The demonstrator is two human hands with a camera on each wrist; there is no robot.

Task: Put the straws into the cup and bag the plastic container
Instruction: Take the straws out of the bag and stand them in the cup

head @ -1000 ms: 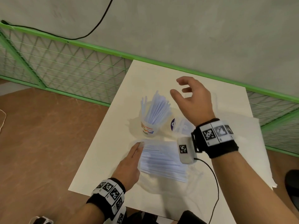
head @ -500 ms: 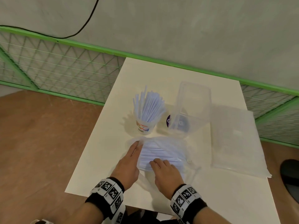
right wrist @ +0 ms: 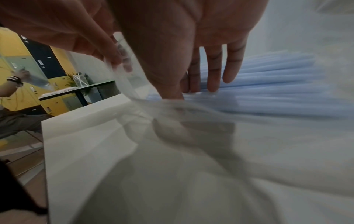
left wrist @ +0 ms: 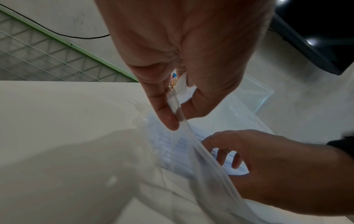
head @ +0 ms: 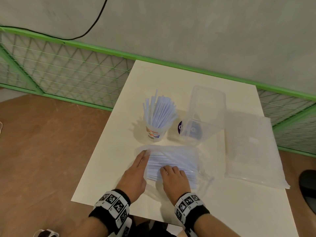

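A printed cup (head: 156, 132) full of pale blue straws (head: 159, 112) stands mid-table. Right of it is the clear plastic container (head: 205, 106). In front lies a clear bag (head: 184, 151) holding more blue straws (head: 177, 161). My left hand (head: 145, 153) pinches the bag's open edge (left wrist: 180, 115) between thumb and forefinger and lifts it. My right hand (head: 169, 169) reaches into the bag's mouth, its straight fingers (right wrist: 212, 71) lying on the straws (right wrist: 277, 72). The thumb points down beside them.
A flat stack of clear plastic bags (head: 253, 151) lies at the table's right side. A purple round object (head: 180, 128) sits by the container's foot. The white table (head: 171, 79) backs onto a green mesh fence (head: 68, 74). Another person sits beyond the table's left.
My right hand dropped from above the container into the straw bag, then stayed there. My left hand has kept its hold on the bag's edge.
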